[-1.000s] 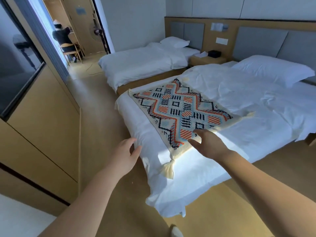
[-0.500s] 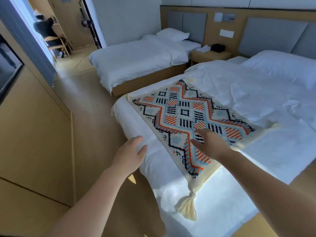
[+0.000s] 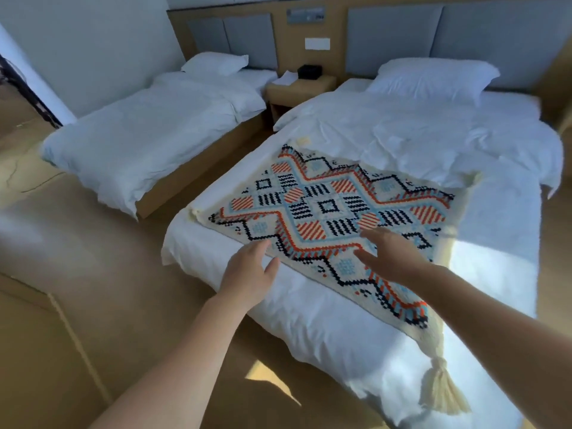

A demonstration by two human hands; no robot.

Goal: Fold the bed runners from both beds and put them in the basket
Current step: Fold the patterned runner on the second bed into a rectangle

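My left hand [image 3: 247, 275] hung open and empty at the runner's near edge while my right hand [image 3: 391, 258], open too, lay flat on the bed runner [image 3: 328, 212] still spread unfolded ahead, no basket visible, both hands having advanced closer than a moment earlier.

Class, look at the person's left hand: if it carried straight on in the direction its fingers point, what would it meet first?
Most likely the near edge of the patterned runner on the near bed. The left hand is open, its fingertips pointing up-right, right at that edge; whether they already touch it is unclear.
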